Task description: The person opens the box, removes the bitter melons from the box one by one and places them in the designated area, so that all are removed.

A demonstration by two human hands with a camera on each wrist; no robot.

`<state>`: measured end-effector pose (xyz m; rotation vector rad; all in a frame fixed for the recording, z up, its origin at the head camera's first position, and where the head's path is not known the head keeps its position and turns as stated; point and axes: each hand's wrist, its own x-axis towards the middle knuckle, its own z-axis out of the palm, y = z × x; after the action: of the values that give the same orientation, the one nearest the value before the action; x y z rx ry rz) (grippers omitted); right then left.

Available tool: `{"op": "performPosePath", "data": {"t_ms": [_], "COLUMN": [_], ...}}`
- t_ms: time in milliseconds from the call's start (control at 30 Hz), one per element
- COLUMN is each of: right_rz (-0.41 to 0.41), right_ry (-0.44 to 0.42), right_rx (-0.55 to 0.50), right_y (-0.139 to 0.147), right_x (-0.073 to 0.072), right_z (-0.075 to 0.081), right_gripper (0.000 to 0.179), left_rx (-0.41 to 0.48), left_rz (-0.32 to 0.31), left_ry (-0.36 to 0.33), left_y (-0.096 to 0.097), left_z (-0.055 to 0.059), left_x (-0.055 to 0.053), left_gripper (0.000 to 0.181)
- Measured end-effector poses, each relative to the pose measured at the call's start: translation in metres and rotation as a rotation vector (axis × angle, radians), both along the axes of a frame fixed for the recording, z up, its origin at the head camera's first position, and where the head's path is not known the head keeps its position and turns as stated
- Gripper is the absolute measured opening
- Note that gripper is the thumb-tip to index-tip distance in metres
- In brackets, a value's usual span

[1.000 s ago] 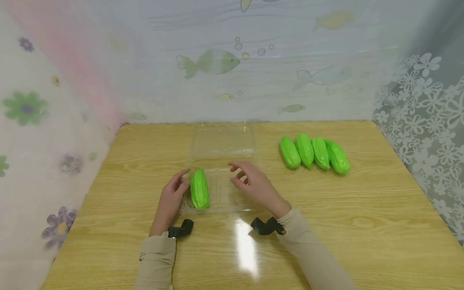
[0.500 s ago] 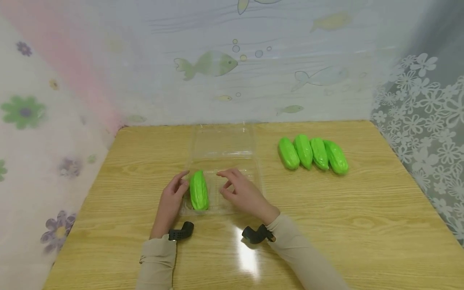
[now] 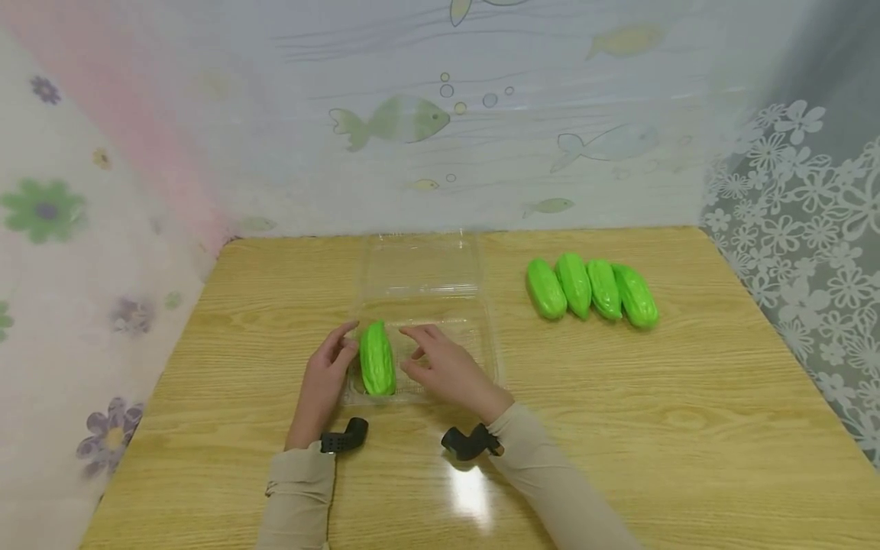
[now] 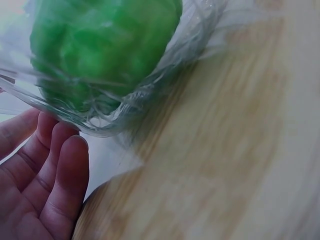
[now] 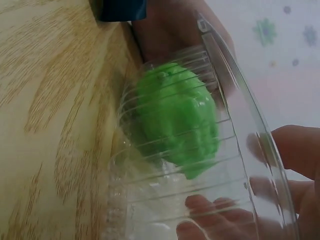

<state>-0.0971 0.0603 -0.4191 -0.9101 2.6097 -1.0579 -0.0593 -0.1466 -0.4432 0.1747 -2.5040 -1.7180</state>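
A ridged bright green bitter melon [image 3: 377, 359] lies lengthwise in the left part of a clear plastic clamshell box [image 3: 484, 359], whose lid [image 3: 421, 267] is laid back toward the wall. My left hand [image 3: 326, 382] is at the box's left side; in the left wrist view its fingertips [image 4: 72, 155] are against the outside of the clear wall. Over the box, just right of the melon, my right hand [image 3: 450, 374] has its fingers loosely bent and apart, with nothing held. The right wrist view shows the melon [image 5: 177, 115] through the ribbed clear wall, apart from the right fingertips [image 5: 197, 205].
Several more green bitter melons [image 3: 591, 290] lie side by side at the back right of the wooden table [image 3: 653, 428]. A curtain with fish prints [image 3: 412, 122] hangs along the table's back edge. A black camera [image 3: 470, 443] is strapped at the right wrist.
My right hand has moved left and slightly down over the box, closer to the melon inside. The left hand, the box and the melons have stayed in place.
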Motion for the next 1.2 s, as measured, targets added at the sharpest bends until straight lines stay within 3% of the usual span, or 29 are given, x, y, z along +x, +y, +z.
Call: {"op": "performPosePath", "data": {"t_ms": [67, 200, 300, 600, 900, 1033, 1200], "right_rz": [-0.006, -0.003, 0.006, 0.002, 0.099, 0.123, 0.157], "right_ry": [-0.017, -0.046, -0.065, -0.066, 0.039, 0.048, -0.011], "right_rx": [0.015, 0.030, 0.026, 0.029, 0.201, 0.198, 0.165], "right_y": [-0.002, -0.009, -0.012, -0.018, -0.015, -0.011, -0.007], "right_x": [0.000, 0.000, 0.002, 0.013, 0.024, 0.026, 0.029], "right_z": [0.001, 0.002, 0.003, 0.002, 0.007, 0.010, 0.016], "right_gripper": [0.054, 0.055, 0.055, 0.062, 0.080, 0.078, 0.069], "left_rx": [0.001, -0.012, -0.017, -0.038, -0.064, -0.081, -0.095], "left_rz": [0.005, 0.014, 0.025, 0.052, 0.071, 0.080, 0.085], "left_ry": [-0.001, 0.007, 0.002, 0.004, 0.026, 0.032, 0.026], "left_y": [0.000, -0.006, -0.004, 0.004, 0.010, 0.013, 0.016], "left_z": [-0.001, -0.019, -0.019, -0.017, -0.008, -0.001, 0.007], "left_x": [0.000, -0.005, -0.003, 0.008, 0.019, 0.023, 0.028], "left_gripper": [0.038, 0.040, 0.040, 0.039, 0.039, 0.038, 0.036]}}
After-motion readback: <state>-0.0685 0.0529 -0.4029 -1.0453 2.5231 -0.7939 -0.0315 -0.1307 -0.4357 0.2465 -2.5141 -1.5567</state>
